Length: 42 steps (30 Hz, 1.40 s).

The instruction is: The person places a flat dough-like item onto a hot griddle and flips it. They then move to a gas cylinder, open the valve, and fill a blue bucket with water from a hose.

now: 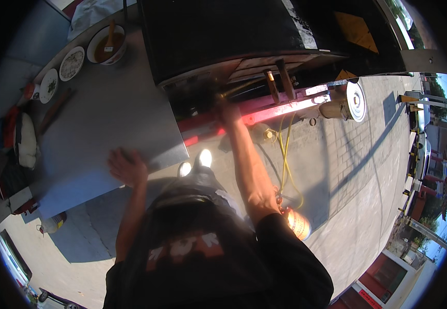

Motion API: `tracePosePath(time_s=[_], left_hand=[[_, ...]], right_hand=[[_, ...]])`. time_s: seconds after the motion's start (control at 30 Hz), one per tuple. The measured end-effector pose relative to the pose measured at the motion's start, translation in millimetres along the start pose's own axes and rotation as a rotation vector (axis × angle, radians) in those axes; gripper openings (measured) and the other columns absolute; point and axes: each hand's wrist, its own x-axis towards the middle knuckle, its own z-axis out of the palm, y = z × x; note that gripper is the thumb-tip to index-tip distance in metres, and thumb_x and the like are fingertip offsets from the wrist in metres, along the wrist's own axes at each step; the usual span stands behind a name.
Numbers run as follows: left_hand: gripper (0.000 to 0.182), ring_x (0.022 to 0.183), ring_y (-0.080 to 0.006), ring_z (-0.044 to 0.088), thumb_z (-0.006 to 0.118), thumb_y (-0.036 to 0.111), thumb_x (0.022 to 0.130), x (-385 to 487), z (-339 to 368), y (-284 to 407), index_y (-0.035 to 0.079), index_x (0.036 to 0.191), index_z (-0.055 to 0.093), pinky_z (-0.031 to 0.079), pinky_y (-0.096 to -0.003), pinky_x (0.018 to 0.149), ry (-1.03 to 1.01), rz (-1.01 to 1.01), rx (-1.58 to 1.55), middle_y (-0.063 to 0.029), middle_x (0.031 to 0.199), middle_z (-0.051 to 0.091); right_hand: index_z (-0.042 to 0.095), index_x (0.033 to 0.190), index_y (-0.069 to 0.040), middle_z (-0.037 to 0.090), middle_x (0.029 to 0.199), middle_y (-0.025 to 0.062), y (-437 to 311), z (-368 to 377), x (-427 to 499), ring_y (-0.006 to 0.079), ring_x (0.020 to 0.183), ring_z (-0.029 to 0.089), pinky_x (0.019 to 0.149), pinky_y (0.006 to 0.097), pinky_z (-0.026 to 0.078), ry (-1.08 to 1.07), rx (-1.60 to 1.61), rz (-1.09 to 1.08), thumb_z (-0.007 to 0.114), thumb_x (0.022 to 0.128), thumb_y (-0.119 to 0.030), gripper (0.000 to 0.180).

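Note:
My left hand [128,168] has its fingers spread over the near edge of a metal worktable [103,119]. Whether the palm touches the metal, I cannot tell. My right hand [227,112] reaches into the shadow below a large black metal cooking unit [223,34], at its low opening. Blur and shade hide the fingers there. Close to them runs a thin brass-coloured rod [243,89]; a grip on it cannot be made out. A red metal frame bar [281,110] lies just right of this hand. Two handles, one a wooden handle [271,85], stick out of the opening.
Along the worktable's far side stand a bowl of brown liquid [120,43] with a brush, a white bowl [72,63], a bowl with green bits [48,85] and a rolling pin [55,110]. A yellow hose [285,154] and a gas cylinder [299,224] are at right.

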Motion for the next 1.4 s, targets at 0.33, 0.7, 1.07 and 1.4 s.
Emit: tracePosePath(time_s=[0.33,0.7,1.07,1.4], left_hand=[[0.066,0.153,-0.0409,0.032,0.055,0.059,0.100,7.3,1.0,-1.0,0.016,0.150,0.052,0.026,-0.0640,0.119,-0.004,0.012,-0.001,-0.0109,0.164,0.042],[0.069,0.149,-0.0413,0.037,0.056,0.060,0.098,2.9,7.0,-3.1,0.016,0.151,0.051,0.031,-0.0608,0.115,0.002,0.072,0.097,-0.0116,0.162,0.044],[0.066,0.141,-0.0404,0.047,0.056,0.054,0.101,1.6,1.4,7.5,0.006,0.147,0.052,0.039,-0.0565,0.112,0.051,0.153,0.070,-0.0173,0.153,0.052],[0.059,0.138,-0.0428,0.047,0.068,0.041,0.094,-46.9,41.4,158.4,0.007,0.141,0.057,0.036,-0.0562,0.116,0.100,0.239,-0.159,-0.0215,0.151,0.051]], right_hand=[[0.062,0.101,0.002,0.072,0.085,0.0259,5.5,37.7,-24.2,0.0463,0.080,0.071,0.071,0.0525,0.057,0.534,-0.866,-0.624,0.073,0.092,-0.029,0.034],[0.067,0.098,0.004,0.064,0.072,0.0082,-14.5,34.7,-21.7,0.0175,0.047,0.058,0.037,0.0331,0.040,0.291,-0.170,-0.166,0.065,0.104,-0.032,0.036],[0.069,0.106,0.003,0.073,0.088,0.0117,-35.7,-109.4,-40.8,0.0188,0.077,0.068,0.067,0.0365,0.056,0.316,-0.263,-0.432,0.070,0.096,-0.018,0.023],[0.064,0.107,0.003,0.072,0.102,0.0302,-188.7,-287.1,54.9,0.0465,0.100,0.070,0.087,0.0519,0.056,0.618,-0.898,-0.639,0.076,0.087,-0.037,0.046]])
